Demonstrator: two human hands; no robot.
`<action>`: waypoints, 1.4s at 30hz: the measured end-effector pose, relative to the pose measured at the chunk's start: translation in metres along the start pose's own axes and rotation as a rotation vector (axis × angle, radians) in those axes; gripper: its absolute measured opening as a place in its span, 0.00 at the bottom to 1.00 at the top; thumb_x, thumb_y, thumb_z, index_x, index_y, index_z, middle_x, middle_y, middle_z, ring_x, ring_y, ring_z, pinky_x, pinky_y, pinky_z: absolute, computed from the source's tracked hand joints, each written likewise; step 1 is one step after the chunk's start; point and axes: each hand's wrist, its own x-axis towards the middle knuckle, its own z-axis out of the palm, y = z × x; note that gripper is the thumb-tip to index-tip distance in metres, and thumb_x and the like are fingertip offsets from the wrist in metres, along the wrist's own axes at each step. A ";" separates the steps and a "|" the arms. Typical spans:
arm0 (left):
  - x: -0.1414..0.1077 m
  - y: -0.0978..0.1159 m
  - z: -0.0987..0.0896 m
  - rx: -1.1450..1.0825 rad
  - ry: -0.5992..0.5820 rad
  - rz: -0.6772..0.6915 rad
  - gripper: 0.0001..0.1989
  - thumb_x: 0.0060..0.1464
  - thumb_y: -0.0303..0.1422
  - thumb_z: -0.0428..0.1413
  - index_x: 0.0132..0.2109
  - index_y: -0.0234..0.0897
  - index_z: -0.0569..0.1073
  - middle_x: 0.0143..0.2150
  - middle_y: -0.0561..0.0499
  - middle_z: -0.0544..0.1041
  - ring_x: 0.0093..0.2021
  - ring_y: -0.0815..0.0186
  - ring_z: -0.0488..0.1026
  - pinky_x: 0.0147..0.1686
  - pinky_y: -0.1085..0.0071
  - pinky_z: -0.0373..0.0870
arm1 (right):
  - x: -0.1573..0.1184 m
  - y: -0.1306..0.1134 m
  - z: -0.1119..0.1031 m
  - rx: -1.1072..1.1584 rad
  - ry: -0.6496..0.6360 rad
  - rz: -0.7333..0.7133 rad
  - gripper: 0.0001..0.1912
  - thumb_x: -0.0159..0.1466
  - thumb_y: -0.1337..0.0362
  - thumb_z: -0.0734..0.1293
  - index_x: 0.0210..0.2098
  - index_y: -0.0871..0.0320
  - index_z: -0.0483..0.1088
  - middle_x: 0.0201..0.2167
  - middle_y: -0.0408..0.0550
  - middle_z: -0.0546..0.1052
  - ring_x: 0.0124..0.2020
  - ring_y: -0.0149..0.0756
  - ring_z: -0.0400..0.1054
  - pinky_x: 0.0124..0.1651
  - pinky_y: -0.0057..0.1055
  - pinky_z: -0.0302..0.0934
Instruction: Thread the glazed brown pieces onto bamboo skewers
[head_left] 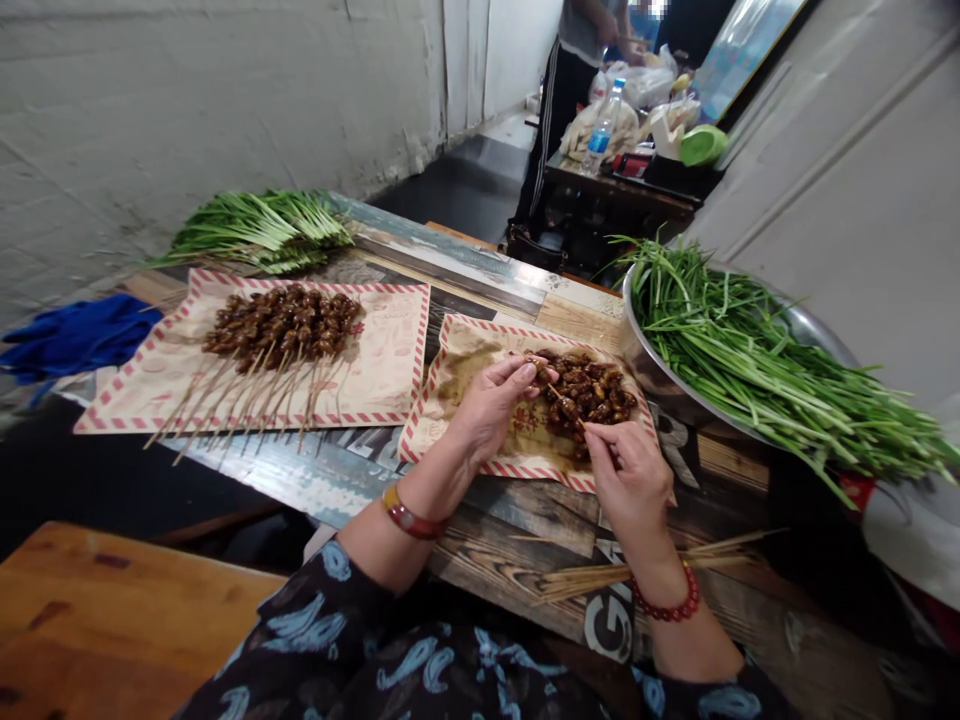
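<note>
Over the right-hand sheet of printed paper, my left hand pinches a skewer by its upper end, where a brown piece sits. Lower down, my right hand has its fingertips closed on the same thin skewer. Beneath and beside the hands lies a pile of glossy brown pieces. To the left, another printed sheet bears several loaded skewers, their bare sticks pointing toward me. Bare sticks lie under my right wrist.
Green stalks lie at the back left, and a blue glove at the left edge. A metal bowl heaped with long greens stands right. Behind, a person stands by a table with a bottle and bags.
</note>
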 end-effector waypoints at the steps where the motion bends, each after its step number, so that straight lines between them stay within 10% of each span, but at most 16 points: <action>1: 0.000 0.000 0.001 0.006 0.005 0.001 0.13 0.46 0.40 0.66 0.38 0.37 0.81 0.36 0.49 0.80 0.38 0.69 0.73 0.40 0.74 0.65 | 0.000 0.001 0.000 -0.002 0.001 -0.002 0.06 0.66 0.69 0.65 0.36 0.57 0.74 0.29 0.45 0.76 0.31 0.32 0.70 0.37 0.31 0.66; 15: 0.005 -0.004 -0.004 0.237 -0.034 0.013 0.22 0.51 0.44 0.62 0.51 0.40 0.75 0.44 0.48 0.79 0.39 0.68 0.74 0.39 0.72 0.68 | 0.007 0.005 -0.011 -0.028 0.047 0.058 0.06 0.65 0.69 0.65 0.36 0.57 0.74 0.30 0.46 0.76 0.32 0.33 0.70 0.37 0.31 0.67; 22: 0.012 -0.006 -0.015 1.214 -0.064 0.422 0.09 0.57 0.35 0.56 0.40 0.36 0.77 0.43 0.45 0.79 0.47 0.59 0.73 0.50 0.61 0.66 | 0.010 0.009 -0.018 -0.034 0.110 0.093 0.06 0.65 0.68 0.65 0.36 0.56 0.75 0.30 0.46 0.77 0.33 0.33 0.71 0.37 0.31 0.67; 28: 0.015 -0.005 -0.022 1.681 -0.037 0.485 0.11 0.60 0.32 0.51 0.46 0.38 0.77 0.51 0.45 0.77 0.50 0.56 0.70 0.51 0.57 0.63 | 0.009 0.006 -0.016 0.006 0.107 0.090 0.06 0.66 0.67 0.64 0.36 0.56 0.74 0.30 0.46 0.77 0.33 0.34 0.71 0.38 0.31 0.67; 42: 0.013 -0.009 -0.009 1.858 -0.169 0.376 0.07 0.56 0.30 0.53 0.41 0.37 0.73 0.47 0.40 0.74 0.49 0.50 0.66 0.46 0.55 0.61 | 0.007 0.004 -0.014 0.030 0.059 0.109 0.08 0.67 0.67 0.63 0.36 0.55 0.74 0.31 0.46 0.77 0.34 0.35 0.71 0.39 0.33 0.68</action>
